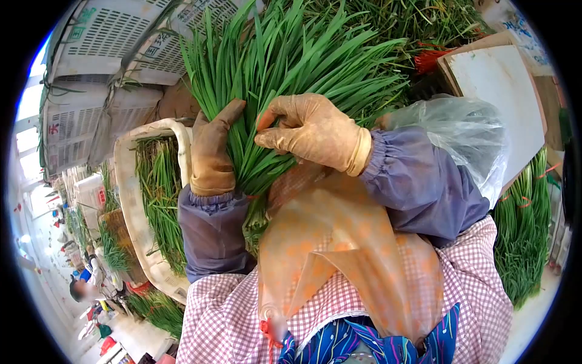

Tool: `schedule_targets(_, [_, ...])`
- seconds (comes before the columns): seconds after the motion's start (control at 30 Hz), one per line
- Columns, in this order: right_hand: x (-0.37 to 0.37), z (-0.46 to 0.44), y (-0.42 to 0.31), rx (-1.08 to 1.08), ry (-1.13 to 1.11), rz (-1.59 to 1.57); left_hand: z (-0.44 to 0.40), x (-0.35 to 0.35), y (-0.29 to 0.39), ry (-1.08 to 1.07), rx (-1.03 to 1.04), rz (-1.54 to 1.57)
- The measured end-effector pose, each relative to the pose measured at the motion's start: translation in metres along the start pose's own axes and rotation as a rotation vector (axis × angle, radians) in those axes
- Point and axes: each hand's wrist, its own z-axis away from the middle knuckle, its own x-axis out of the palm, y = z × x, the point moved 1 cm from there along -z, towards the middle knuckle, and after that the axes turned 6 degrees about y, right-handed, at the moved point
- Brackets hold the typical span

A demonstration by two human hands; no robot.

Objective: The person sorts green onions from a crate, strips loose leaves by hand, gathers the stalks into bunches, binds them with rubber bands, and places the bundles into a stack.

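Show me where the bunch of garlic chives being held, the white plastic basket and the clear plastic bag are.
Bunch of garlic chives (pixel 282 70): head view, on its spread leaves.
White plastic basket (pixel 130 203): head view, on its left rim.
Clear plastic bag (pixel 458 124): head view, on its crumpled film.

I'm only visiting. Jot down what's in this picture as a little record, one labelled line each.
Left hand: gloved, wrapped around a green leafy bunch
Right hand: gloved, at the bunch's front, thumb and forefinger close together; whether they pinch a leaf is unclear
Left side: off-white basket holding green stalks
Right side: clear plastic, white panel, red-tied green bundle
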Motion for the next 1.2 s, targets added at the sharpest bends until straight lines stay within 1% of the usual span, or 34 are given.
schedule_targets(0.03, [0.005, 0.0, 0.001, 0.001, -0.007, 0.002, 0.001, 0.0, 0.001, 0.027, 0.017, -0.037])
schedule_targets(0.1, [0.012, 0.004, 0.001, 0.112, -0.008, -0.175, 0.001, -0.001, 0.002, 0.055, 0.032, -0.07])
schedule_targets(0.13, [0.017, 0.0, 0.014, -0.091, 0.011, -0.048, 0.0, -0.001, 0.002, 0.07, -0.001, -0.066])
schedule_targets(0.17, [0.017, 0.003, 0.018, -0.089, 0.008, -0.044, -0.001, -0.001, 0.002, 0.086, -0.035, -0.062])
schedule_targets(0.23, [0.015, 0.015, 0.007, -0.284, 0.145, 0.361, -0.005, -0.003, 0.0, 0.077, -0.076, -0.015])
schedule_targets(0.3, [0.017, 0.023, 0.007, -0.266, 0.161, 0.399, -0.004, -0.003, 0.0, 0.073, -0.118, 0.032])
schedule_targets(0.37, [0.019, 0.03, 0.004, -0.333, 0.224, 0.63, 0.001, 0.004, 0.005, 0.079, 0.009, 0.001])
schedule_targets(0.4, [0.021, 0.031, 0.004, -0.337, 0.22, 0.632, -0.001, 0.004, 0.003, 0.082, 0.013, 0.004])
schedule_targets(0.47, [0.026, 0.035, 0.003, -0.328, 0.231, 0.868, -0.007, 0.0, -0.003, 0.107, 0.032, 0.002])
schedule_targets(0.5, [0.026, 0.04, -0.002, -0.331, 0.228, 0.869, -0.007, 0.001, -0.003, 0.11, 0.034, 0.003])
schedule_targets(0.57, [0.031, 0.054, -0.018, -0.486, -0.153, 0.985, -0.007, 0.002, -0.003, 0.116, 0.0, 0.017])
schedule_targets(0.6, [0.033, 0.062, -0.016, -0.586, -0.305, 0.717, -0.005, 0.004, 0.0, 0.129, 0.005, -0.016])
schedule_targets(0.63, [0.036, 0.07, -0.016, -0.58, -0.48, 0.555, -0.005, 0.004, 0.0, 0.13, 0.005, -0.017])
schedule_targets(0.7, [0.029, 0.089, -0.028, -0.291, -0.785, 0.287, -0.009, 0.004, -0.001, 0.098, -0.042, -0.012])
schedule_targets(0.73, [0.018, 0.092, -0.032, -0.294, -0.785, 0.289, -0.01, 0.003, -0.002, 0.113, -0.047, 0.009])
schedule_targets(0.8, [-0.015, 0.091, -0.032, -0.275, -0.709, 0.472, -0.008, 0.004, -0.001, 0.116, -0.078, 0.048])
schedule_targets(0.83, [-0.026, 0.08, -0.025, -0.491, -0.529, 0.391, -0.006, 0.005, -0.001, 0.121, -0.111, 0.09])
schedule_targets(0.87, [-0.036, 0.078, -0.025, -0.633, -0.136, 0.799, -0.005, 0.007, -0.002, 0.121, -0.109, 0.096])
schedule_targets(0.9, [-0.041, 0.067, -0.023, -0.621, 0.101, 0.677, -0.004, 0.009, -0.002, 0.128, -0.056, 0.05])
schedule_targets(0.93, [-0.044, 0.055, -0.016, -0.555, 0.248, 0.535, -0.002, 0.013, -0.002, 0.131, -0.003, 0.001])
schedule_targets(0.97, [-0.043, 0.045, -0.015, -0.556, 0.252, 0.537, 0.0, 0.016, 0.0, 0.127, -0.002, 0.001])
schedule_targets(1.03, [-0.035, 0.025, -0.015, -0.407, 0.192, 0.701, 0.006, 0.021, 0.005, 0.084, -0.023, 0.092])
schedule_targets(1.1, [-0.019, 0.009, -0.018, -0.282, -0.02, 1.035, 0.006, 0.021, 0.002, 0.1, 0.009, 0.055])
schedule_targets(1.13, [-0.012, 0.003, -0.013, -0.375, -0.024, 1.065, 0.006, 0.02, 0.0, 0.116, 0.036, 0.025])
schedule_targets(1.17, [-0.009, 0.001, -0.009, -0.377, -0.029, 1.062, 0.006, 0.019, 0.0, 0.122, 0.035, 0.025])
schedule_targets(1.2, [-0.004, 0.0, -0.009, -0.451, -0.079, 0.936, 0.005, 0.017, 0.001, 0.135, 0.056, -0.009])
